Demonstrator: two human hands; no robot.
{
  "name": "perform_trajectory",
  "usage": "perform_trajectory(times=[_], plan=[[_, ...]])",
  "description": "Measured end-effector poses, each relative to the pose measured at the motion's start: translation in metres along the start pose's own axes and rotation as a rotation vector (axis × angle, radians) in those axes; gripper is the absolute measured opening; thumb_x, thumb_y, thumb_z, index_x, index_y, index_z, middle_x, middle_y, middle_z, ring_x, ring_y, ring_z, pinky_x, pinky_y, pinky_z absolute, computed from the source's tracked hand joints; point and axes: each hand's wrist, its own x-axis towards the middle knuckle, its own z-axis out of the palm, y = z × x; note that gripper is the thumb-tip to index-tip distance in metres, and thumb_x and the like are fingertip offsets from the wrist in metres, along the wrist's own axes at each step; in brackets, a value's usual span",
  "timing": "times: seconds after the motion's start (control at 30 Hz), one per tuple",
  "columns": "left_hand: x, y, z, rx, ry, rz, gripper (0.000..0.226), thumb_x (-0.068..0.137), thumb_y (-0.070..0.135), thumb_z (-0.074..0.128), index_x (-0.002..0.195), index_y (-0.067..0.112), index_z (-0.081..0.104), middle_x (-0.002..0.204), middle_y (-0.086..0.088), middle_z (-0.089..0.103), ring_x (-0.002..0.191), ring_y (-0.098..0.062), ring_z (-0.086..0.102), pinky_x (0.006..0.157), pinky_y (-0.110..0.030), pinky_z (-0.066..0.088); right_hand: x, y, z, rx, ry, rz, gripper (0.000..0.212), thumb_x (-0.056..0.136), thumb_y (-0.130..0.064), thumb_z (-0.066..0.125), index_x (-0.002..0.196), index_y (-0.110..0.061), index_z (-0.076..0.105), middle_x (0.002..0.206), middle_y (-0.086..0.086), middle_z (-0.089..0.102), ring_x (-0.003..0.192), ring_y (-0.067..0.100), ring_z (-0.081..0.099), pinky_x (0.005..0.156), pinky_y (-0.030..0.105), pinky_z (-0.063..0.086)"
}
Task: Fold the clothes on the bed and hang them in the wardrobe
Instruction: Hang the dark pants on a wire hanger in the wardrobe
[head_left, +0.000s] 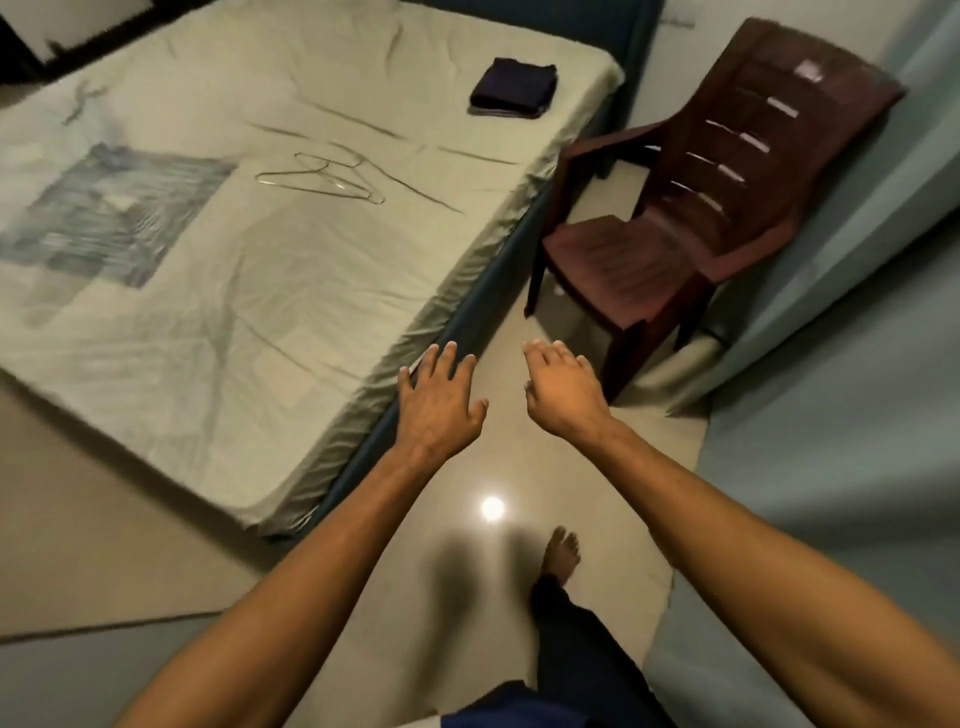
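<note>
While both arms reach fwd over the floor, the left hand (439, 400) and right hand (563, 387) are apart, fingers relaxed, holding nothing. Folded dark clothes (513, 85) lie at the far right corner of the bed (291, 312); wire hangers (324, 176) lie near its middle. A brown chair (691, 208) stands to the right.

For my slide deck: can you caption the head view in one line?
Both empty hands, left hand and right hand, reach toward a bed holding wire hangers and folded dark clothes.
</note>
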Motion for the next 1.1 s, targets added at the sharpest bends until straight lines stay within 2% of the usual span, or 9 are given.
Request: perform_trajectory(times=[0.27, 0.5, 0.67, 0.8, 0.93, 1.1], plan=[[0.171, 0.094, -0.043, -0.047, 0.034, 0.063, 0.067, 0.099, 0.047, 0.047, 0.157, 0.023, 0.024, 0.167, -0.005, 0.009, 0.154, -0.025, 0.003, 0.121, -0.057, 0.008, 0.120, 0.128, -0.072, 0.029, 0.056, 0.096, 0.055, 0.100, -0.023, 0.047, 0.151, -0.013, 0.029, 0.155, 0.008, 0.036, 0.145, 0.030, 0.030, 0.115, 0.051, 0.031], [0.293, 0.100, -0.067, -0.077, 0.085, 0.034, 0.064, 0.098, 0.045, 0.049, 0.154, 0.021, 0.030, 0.165, -0.007, 0.017, 0.152, -0.027, 0.011, 0.120, -0.056, 0.015, 0.234, 0.163, -0.107, 0.043, 0.073, 0.054, 0.055, 0.100, -0.022, 0.047, 0.152, -0.011, 0.030, 0.154, 0.010, 0.039, 0.144, 0.030, 0.033, 0.115, 0.050, 0.033], [0.387, 0.065, -0.081, -0.126, 0.086, -0.013, 0.062, 0.097, 0.043, 0.050, 0.152, 0.018, 0.034, 0.164, -0.008, 0.021, 0.152, -0.028, 0.014, 0.120, -0.057, 0.017, 0.339, 0.151, -0.117, 0.010, 0.094, -0.004, 0.055, 0.099, -0.022, 0.047, 0.150, -0.010, 0.033, 0.150, 0.010, 0.044, 0.139, 0.030, 0.040, 0.109, 0.050, 0.039], [0.460, 0.012, -0.093, -0.159, 0.067, -0.072, 0.061, 0.098, 0.042, 0.050, 0.151, 0.017, 0.036, 0.163, -0.009, 0.025, 0.150, -0.028, 0.019, 0.118, -0.055, 0.023, 0.429, 0.119, -0.133, 0.017, 0.082, -0.045, 0.048, 0.095, -0.016, 0.051, 0.141, -0.006, 0.043, 0.135, 0.013, 0.055, 0.123, 0.031, 0.051, 0.100, 0.049, 0.045], [0.528, -0.052, -0.094, -0.193, 0.037, -0.171, 0.056, 0.097, 0.037, 0.049, 0.146, 0.012, 0.043, 0.151, -0.011, 0.044, 0.138, -0.031, 0.039, 0.106, -0.047, 0.040, 0.514, 0.089, -0.135, 0.041, 0.053, -0.107, 0.048, 0.089, -0.008, 0.054, 0.136, -0.005, 0.047, 0.127, 0.015, 0.060, 0.115, 0.033, 0.056, 0.095, 0.048, 0.048], [0.587, -0.119, -0.078, -0.332, 0.019, -0.365, 0.048, 0.099, 0.031, 0.046, 0.142, 0.010, 0.047, 0.137, -0.013, 0.056, 0.123, -0.033, 0.052, 0.094, -0.042, 0.046, 0.600, 0.061, -0.117, 0.071, -0.005, -0.157, 0.053, 0.092, -0.005, 0.048, 0.144, -0.006, 0.041, 0.134, 0.014, 0.057, 0.117, 0.031, 0.055, 0.095, 0.042, 0.047]])
